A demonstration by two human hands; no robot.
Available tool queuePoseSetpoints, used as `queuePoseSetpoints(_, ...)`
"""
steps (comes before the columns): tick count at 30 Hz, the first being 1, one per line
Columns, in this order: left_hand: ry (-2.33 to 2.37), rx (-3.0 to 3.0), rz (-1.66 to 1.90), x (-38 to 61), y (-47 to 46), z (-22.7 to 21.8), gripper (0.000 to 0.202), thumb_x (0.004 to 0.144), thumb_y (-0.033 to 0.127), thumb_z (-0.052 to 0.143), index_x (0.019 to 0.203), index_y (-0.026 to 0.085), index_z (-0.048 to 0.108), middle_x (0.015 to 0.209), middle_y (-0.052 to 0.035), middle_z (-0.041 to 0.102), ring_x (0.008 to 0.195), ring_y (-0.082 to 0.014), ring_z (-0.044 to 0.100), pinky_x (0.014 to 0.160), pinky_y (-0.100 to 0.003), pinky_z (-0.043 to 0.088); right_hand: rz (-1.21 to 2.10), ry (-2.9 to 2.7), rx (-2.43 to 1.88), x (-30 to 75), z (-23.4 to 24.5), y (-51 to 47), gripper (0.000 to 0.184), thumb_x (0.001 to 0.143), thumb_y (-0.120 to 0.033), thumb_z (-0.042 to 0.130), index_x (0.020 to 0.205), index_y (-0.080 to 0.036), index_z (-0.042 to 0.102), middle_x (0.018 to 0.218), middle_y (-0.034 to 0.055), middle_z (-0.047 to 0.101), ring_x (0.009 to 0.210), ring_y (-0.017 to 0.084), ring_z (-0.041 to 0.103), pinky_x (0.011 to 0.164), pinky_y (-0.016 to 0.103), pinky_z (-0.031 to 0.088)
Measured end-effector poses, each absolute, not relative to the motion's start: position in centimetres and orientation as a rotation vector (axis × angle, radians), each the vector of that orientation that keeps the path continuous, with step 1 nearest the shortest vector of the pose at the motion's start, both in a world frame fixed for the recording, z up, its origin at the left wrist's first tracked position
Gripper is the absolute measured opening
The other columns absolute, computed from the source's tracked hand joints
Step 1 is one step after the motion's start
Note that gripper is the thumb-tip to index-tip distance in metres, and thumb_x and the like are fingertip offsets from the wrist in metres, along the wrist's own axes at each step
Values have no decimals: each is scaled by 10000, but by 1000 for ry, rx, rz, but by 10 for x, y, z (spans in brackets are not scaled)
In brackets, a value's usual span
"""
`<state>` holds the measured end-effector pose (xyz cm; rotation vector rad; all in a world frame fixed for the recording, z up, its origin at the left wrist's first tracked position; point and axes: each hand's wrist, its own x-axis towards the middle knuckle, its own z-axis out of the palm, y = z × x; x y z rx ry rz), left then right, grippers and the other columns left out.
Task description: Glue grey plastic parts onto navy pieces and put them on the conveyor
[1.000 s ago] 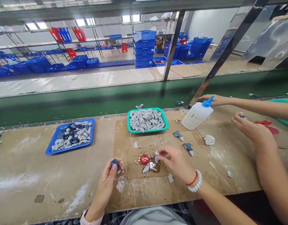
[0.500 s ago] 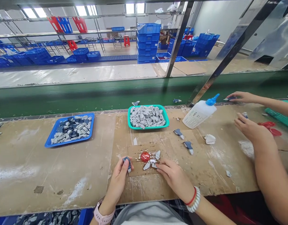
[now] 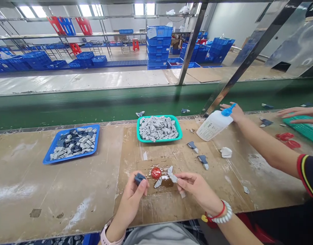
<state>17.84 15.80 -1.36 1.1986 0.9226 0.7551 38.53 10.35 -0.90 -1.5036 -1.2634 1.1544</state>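
Observation:
My left hand (image 3: pixel 132 194) is closed around a dark blue-grey plastic piece (image 3: pixel 139 178), gripped between thumb and fingers. In my right hand (image 3: pixel 198 189), thumb and fingertips pinch a small light grey plastic piece (image 3: pixel 173 177) above a wet patch on the cardboard sheet (image 3: pixel 148 188). Beside that patch sits a small round red dish (image 3: pixel 156 173). One loose grey piece (image 3: pixel 158 183) lies just below the dish, and another (image 3: pixel 170 169) is close to the held one, perhaps touching it. Part of a further light piece (image 3: pixel 182 194) shows under my right fingers.
A green tray (image 3: pixel 159 140) of grey pieces and a blue tray (image 3: pixel 69 160) of mixed pieces stand farther back. Two joined pieces (image 3: pixel 192 147) (image 3: pixel 203 162) lie near a white bottle (image 3: pixel 214 126). A co-worker's arm (image 3: pixel 266 143) reaches behind the bottle; another hand (image 3: pixel 303 114) is over a green tray.
My left hand has turned the dark piece. My right hand has raised a grey piece off the wet patch. A co-worker's arm has come in behind the bottle, and the view has shifted slightly.

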Motion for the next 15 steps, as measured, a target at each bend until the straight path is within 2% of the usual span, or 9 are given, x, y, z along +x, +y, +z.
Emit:
queuePoseSetpoints(3,896,1244,686,191,159,-2,167,811,361,500,937,254,476,756,-4,452,641,-142,398,586,-230,325,1448,-1006,-1290,385,-1,108,224,803,-426,488,882,-251,604,646,17,603,575,124,586,536,227,500)
queuePoseSetpoints(6,880,1341,640,203,159,11,230,782,356,540,974,242,486,825,-31,483,729,-179,435,659,-257,351,1427,-951,-1216,380,7,111,227,765,-421,554,890,-237,597,687,18,592,597,133,581,577,268,523)
queuePoseSetpoints(10,894,1482,623,211,157,21,245,782,358,531,1006,264,498,885,-38,534,797,-213,477,727,-284,365,1065,-1114,-1289,369,25,112,122,757,-327,588,859,-276,630,868,40,579,750,156,578,646,287,531)
queuePoseSetpoints(12,905,1532,649,212,155,25,226,800,353,496,1014,279,505,936,-39,547,856,-227,486,766,-299,366,871,-1235,-1334,363,33,111,119,779,-276,558,862,-296,641,864,38,576,796,166,568,674,302,523)
queuePoseSetpoints(15,918,1579,639,212,153,29,205,833,338,429,1012,279,510,1004,-54,541,939,-244,474,823,-330,356,700,-1361,-1335,353,37,110,159,796,-225,522,860,-300,647,820,35,574,726,155,566,631,295,516)
